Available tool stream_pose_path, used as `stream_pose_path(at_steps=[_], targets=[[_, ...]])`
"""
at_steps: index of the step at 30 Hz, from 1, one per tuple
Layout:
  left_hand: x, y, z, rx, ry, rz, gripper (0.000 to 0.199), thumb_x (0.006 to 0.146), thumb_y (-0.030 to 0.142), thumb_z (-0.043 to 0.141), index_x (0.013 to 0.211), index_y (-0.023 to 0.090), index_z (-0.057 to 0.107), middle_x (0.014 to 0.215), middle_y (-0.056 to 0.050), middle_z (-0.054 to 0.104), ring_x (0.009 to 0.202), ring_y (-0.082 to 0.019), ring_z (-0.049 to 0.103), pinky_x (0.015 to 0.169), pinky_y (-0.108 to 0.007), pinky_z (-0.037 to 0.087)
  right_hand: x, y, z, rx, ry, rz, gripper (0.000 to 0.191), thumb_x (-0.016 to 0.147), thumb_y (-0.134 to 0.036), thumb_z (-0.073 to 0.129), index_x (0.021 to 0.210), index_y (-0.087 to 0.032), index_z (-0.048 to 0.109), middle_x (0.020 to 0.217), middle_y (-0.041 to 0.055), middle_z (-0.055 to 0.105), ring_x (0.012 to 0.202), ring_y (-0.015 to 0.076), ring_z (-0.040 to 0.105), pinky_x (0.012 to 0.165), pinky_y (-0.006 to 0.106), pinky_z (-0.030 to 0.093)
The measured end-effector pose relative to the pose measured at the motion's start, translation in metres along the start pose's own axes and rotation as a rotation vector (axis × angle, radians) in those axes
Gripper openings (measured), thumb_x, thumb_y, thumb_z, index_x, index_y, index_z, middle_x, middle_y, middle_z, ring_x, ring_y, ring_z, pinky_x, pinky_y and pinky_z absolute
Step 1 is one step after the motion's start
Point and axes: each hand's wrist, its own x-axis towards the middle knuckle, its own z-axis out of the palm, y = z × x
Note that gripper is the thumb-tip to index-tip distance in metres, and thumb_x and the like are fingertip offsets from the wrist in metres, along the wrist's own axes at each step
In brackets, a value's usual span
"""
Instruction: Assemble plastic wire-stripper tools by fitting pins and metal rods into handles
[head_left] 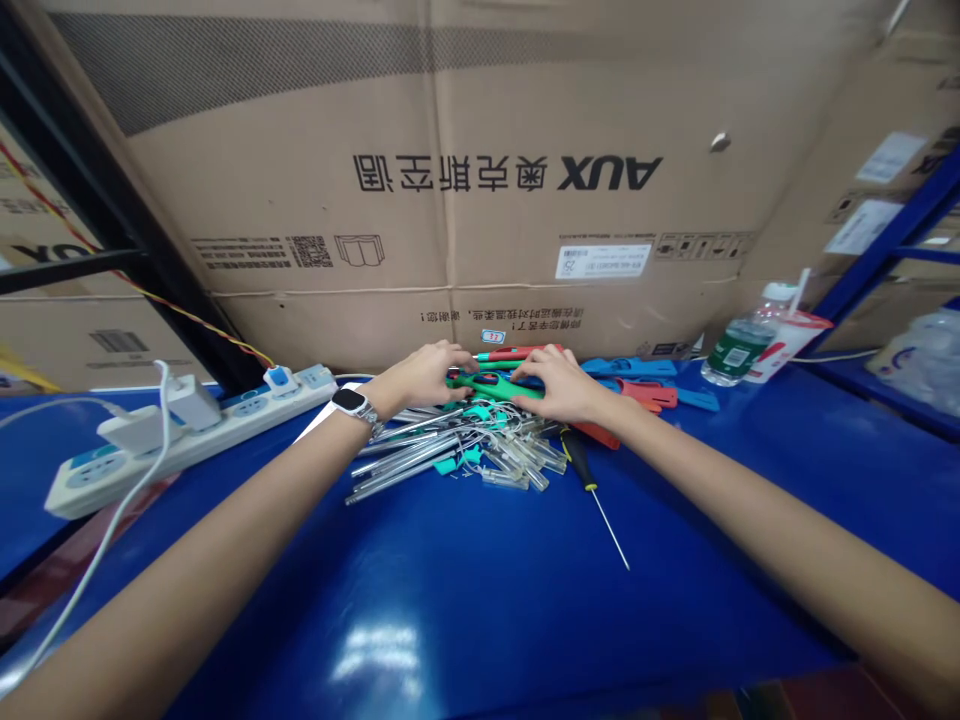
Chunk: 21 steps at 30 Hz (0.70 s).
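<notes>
Evidently, the work in hand is somewhere in its middle, as I judge it from how things lie. At the left, a power strip (202,430) stands beside the work, and nearer the centre many metal tubes (390,468) lie loose in a heap on the blue table (480,590). Small teal pieces (446,466) and clear plastic parts (499,478) lie among them and to their right, so this share of the separating looks done. Above the heap, the left hand (431,373) bends its fingers around the left end of a green handle (495,387); the right hand (561,385) has its grip closed on the right end. This piece seems unfinished. Behind it lies a red handle (517,353), perhaps also left to do. Farther right come a screwdriver (576,458), lying free, and blue shells (634,367) with red shells (649,394), probably emptied.

As for what is hard to see: I cannot tell whether the left grip really presses on the green handle. Its middle is small and confused with the parts below, and the right hand and forearm cover some of the shells.
</notes>
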Motion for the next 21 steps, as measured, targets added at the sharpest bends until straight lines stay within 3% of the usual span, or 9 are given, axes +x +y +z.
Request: stream_pose_path(at_steps=[5,12,16,19,21], targets=[[0.005,0.012,-0.003,0.069,-0.086,-0.076,0.033,0.083,0.024,0.073,0.115,0.017,0.072,0.106,-0.01,0.073,0.095,-0.027,0.067,0.081,-0.035,0.049,0.004,-0.008,-0.003,-0.038,-0.062,0.013,0.023,0.084,-0.035,0.073,0.104,-0.024,0.074,0.113,0.0077,0.074,0.113,0.0325,0.059,0.1,0.049,0.036],[0.007,0.008,-0.005,0.039,0.037,-0.072,0.023,0.098,0.027,0.057,0.11,0.014,0.073,0.106,-0.012,0.075,0.094,-0.025,0.068,0.082,-0.034,0.049,0.005,-0.008,-0.01,-0.04,-0.014,0.015,0.034,0.094,-0.023,0.054,0.124,-0.022,0.07,0.125,0.0098,0.074,0.117,0.0299,0.064,0.1,0.045,0.037],[0.005,0.002,-0.002,0.005,0.099,-0.072,0.024,0.099,0.029,0.053,0.107,0.017,0.073,0.102,-0.011,0.076,0.092,-0.024,0.069,0.082,-0.033,0.049,-0.001,0.0,-0.006,0.009,0.018,-0.029,0.047,0.093,-0.032,0.062,0.138,-0.022,0.061,0.136,0.0113,0.067,0.125,0.031,0.059,0.105,0.046,0.039],[0.0,0.0,0.001,-0.011,0.087,-0.139,0.023,0.099,0.03,0.053,0.107,0.017,0.071,0.094,-0.01,0.075,0.082,-0.023,0.069,0.073,-0.032,0.047,-0.003,0.003,-0.004,-0.017,0.032,-0.097,0.064,0.086,-0.037,0.071,0.146,-0.024,0.052,0.134,0.013,0.064,0.125,0.0331,0.056,0.104,0.047,0.04],[-0.004,-0.001,0.003,-0.014,0.077,-0.169,0.022,0.099,0.031,0.053,0.107,0.018,0.069,0.09,-0.009,0.074,0.076,-0.022,0.068,0.068,-0.03,0.046,-0.001,0.003,-0.003,-0.051,0.046,-0.121,0.064,0.084,-0.036,0.072,0.144,-0.026,0.052,0.13,0.0133,0.063,0.123,0.0339,0.055,0.102,0.047,0.041]])
